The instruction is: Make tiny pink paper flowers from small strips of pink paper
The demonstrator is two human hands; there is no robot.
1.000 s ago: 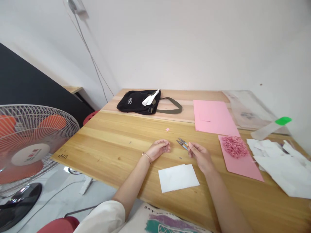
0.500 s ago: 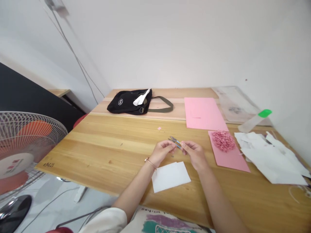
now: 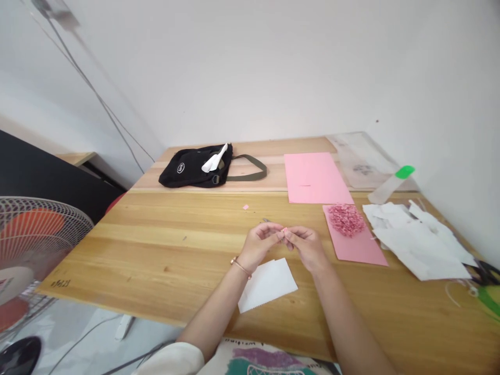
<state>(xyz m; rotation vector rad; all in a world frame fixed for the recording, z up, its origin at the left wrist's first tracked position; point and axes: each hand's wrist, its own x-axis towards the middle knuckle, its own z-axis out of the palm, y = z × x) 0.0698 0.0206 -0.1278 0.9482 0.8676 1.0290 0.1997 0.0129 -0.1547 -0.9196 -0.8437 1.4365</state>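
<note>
Small pink piece (image 3: 285, 229): at the meeting fingertips, beyond the white paper sheet (image 3: 269, 286); material too small to tell from where I stand.
Left hand (image 3: 261, 244): thumb and fingers apparently pinching the piece.
Right hand (image 3: 307, 245): apparently pinching it from the opposite side.
Fingertip pressure: keep light and even; hold by the edges, since so small a piece could crease or slip.
Thread snips (image 3: 266, 220): only the tip shows beyond the left hand; keep fingers clear of the blades.
Change: one second ago, hands apart, snips largely visible; now fingertips meet.
</note>
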